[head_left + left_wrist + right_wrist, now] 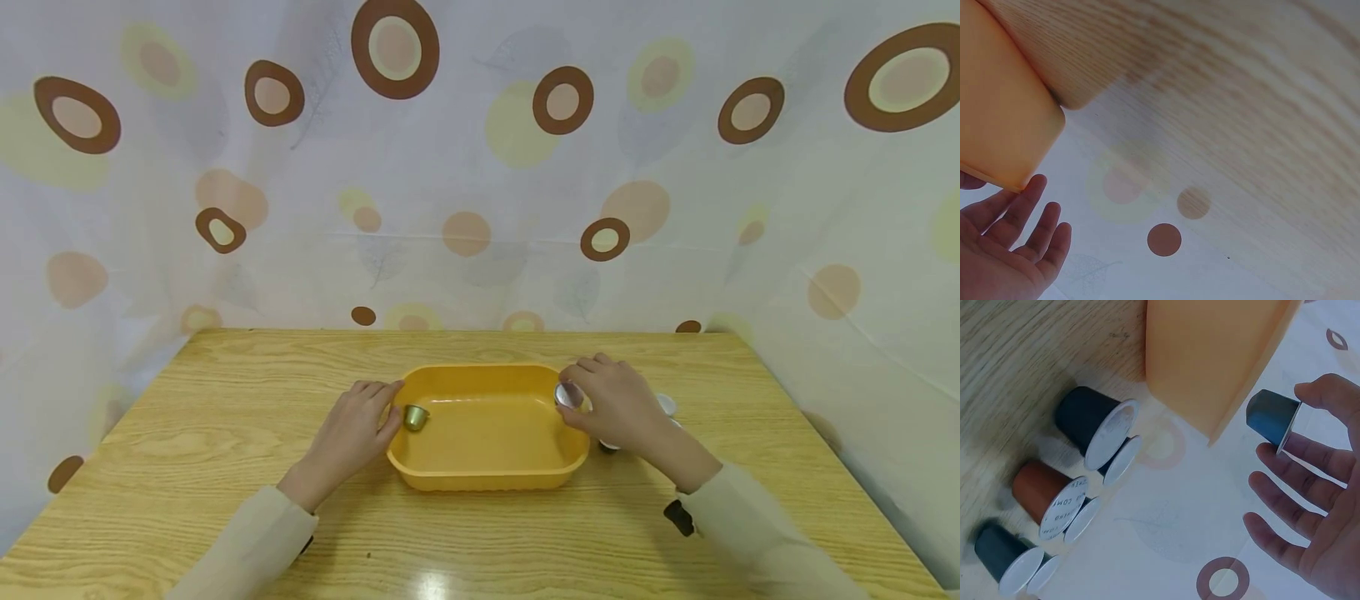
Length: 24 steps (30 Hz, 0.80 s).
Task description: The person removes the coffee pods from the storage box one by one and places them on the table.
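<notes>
A yellow plastic basin point(487, 479) sits on the wooden table. My left hand point(356, 429) holds its left end, thumb and fingers at the rim; in the left wrist view the fingertips point(1036, 182) touch a corner of it. A gold-green coffee capsule point(415, 418) lies inside, close to that end. Over the basin's right end, my right hand point(618, 406) pinches a blue-green coffee capsule point(1270, 419) by its rim between thumb and fingers. Its silver lid point(568, 395) shows in the head view.
To the right of the basin lie several more capsules, partly hidden by my right hand in the head view. A black capsule point(1094, 425), a brown capsule point(1047, 495) and a dark green capsule point(1007, 556) show there. A patterned curtain point(465, 167) hangs behind the table.
</notes>
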Each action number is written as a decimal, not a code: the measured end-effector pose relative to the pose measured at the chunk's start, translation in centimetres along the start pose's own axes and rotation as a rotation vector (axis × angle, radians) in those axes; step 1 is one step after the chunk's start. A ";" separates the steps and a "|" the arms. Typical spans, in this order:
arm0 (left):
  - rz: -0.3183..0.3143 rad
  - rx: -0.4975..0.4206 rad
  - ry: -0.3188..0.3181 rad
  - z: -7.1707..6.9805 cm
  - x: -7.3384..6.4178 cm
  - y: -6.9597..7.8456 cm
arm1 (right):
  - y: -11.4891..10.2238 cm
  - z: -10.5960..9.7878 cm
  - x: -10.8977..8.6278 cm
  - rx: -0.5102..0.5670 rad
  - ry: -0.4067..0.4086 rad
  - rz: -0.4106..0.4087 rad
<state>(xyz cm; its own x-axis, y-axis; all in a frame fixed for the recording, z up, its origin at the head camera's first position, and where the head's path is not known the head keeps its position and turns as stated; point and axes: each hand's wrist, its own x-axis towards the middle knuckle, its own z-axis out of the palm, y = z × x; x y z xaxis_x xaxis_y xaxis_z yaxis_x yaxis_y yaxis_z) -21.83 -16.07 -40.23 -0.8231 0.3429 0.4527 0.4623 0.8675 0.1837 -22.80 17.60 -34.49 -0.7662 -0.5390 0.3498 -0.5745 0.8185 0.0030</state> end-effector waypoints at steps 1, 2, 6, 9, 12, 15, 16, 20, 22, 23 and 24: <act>-0.001 -0.002 -0.001 0.0 0.0 0.0 | 0.1 0.0 -0.1 0.000 0.006 -0.003; -0.002 -0.004 -0.001 -0.1 0.0 0.1 | 0.2 -0.1 -0.3 -0.005 0.012 -0.007; 0.001 -0.007 0.000 -0.1 0.0 0.1 | 0.7 -0.1 -0.9 -0.026 0.013 0.000; -0.001 -0.011 -0.001 0.0 0.0 0.0 | 1.0 -0.4 -1.4 -0.031 0.001 0.016; -0.003 -0.012 -0.004 0.0 0.0 0.0 | 1.3 -0.6 -1.9 -0.033 0.003 0.021; -0.005 -0.011 -0.004 0.1 0.0 0.0 | 1.7 -0.7 -2.5 -0.047 0.024 0.007; -0.005 -0.011 -0.003 0.1 0.0 0.0 | 1.8 -0.7 -2.7 -0.049 0.031 0.002; -0.008 -0.013 -0.002 0.0 -0.1 0.1 | 2.3 -0.7 -3.4 -0.061 0.041 -0.005; -0.011 -0.014 -0.004 0.0 -0.1 0.1 | 2.4 -0.7 -3.7 -0.066 0.039 -0.002; -0.013 -0.013 -0.006 0.0 -0.1 0.1 | 2.5 -0.7 -3.8 -0.069 0.038 -0.001; -0.014 -0.013 -0.008 0.0 -0.1 0.1 | 2.5 -0.7 -4.0 -0.070 0.037 0.001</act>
<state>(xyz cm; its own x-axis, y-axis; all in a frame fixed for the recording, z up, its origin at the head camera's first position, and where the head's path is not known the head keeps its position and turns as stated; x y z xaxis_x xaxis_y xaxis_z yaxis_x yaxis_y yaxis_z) -21.72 -16.03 -40.20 -0.8321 0.3332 0.4433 0.4547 0.8675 0.2015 -21.04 21.95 -35.25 -0.7548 -0.5320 0.3838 -0.5514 0.8315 0.0681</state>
